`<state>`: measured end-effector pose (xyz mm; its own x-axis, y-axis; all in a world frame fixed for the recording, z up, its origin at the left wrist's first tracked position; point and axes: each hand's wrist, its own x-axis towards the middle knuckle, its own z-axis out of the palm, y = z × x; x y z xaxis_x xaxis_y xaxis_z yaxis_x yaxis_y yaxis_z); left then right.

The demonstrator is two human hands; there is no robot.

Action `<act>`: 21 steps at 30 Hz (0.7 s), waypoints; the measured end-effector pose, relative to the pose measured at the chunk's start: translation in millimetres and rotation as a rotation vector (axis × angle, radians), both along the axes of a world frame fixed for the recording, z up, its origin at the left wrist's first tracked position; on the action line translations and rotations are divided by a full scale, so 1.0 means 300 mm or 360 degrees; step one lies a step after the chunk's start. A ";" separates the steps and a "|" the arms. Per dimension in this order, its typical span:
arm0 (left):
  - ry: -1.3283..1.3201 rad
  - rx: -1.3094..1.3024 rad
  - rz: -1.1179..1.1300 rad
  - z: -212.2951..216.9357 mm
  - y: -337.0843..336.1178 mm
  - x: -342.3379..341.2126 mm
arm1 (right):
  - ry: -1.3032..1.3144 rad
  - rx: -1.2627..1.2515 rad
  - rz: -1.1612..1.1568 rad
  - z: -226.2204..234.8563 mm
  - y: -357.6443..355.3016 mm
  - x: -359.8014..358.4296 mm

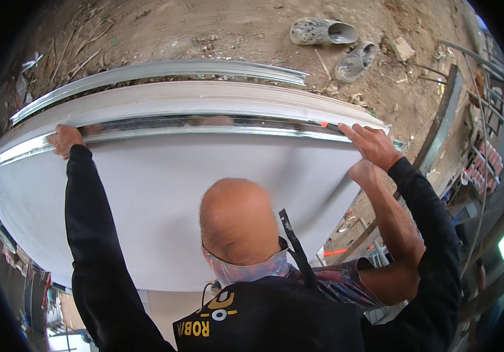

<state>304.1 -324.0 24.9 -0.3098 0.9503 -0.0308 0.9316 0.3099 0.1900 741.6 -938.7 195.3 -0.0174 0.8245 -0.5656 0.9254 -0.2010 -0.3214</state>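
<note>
A shiny galvanized metal channel [216, 130] lies lengthwise across a large white board [146, 193], near its far edge. At its left part, my left hand [67, 141] is closed around the channel, fingers curled over the edge. My right hand [372, 144], near the right end, is closed on a slim black-and-orange tool [329, 125] held along the channel; its exact kind is unclear. Just below that hand, another person's bare hand [364, 172] is at the board's right edge. That person's bent head [240, 220] is between my forearms, covering part of the board.
More pale boards [205, 91] are stacked beneath, with another metal channel [164, 70] on the dirt beyond. Two grey clogs [322, 31] lie at the far right. A long beam [442, 117] and scrap line the right side.
</note>
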 end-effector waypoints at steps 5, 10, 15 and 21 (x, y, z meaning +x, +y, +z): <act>0.0160 0.0046 -0.0016 -0.051 0.037 -0.074 | 0.0002 -0.0123 -0.0071 0.033 -0.033 0.031; 0.0083 0.0041 0.0066 -0.001 0.002 -0.004 | -0.0046 0.0318 -0.0158 0.044 -0.052 0.069; 0.0781 -0.0062 -0.0714 -0.218 0.224 -0.239 | -0.0348 0.0945 -0.0895 -0.110 -0.019 -0.094; 0.0654 0.0064 -0.0382 -0.247 0.391 -0.470 | -0.0391 0.1377 -0.1143 -0.508 0.233 -0.356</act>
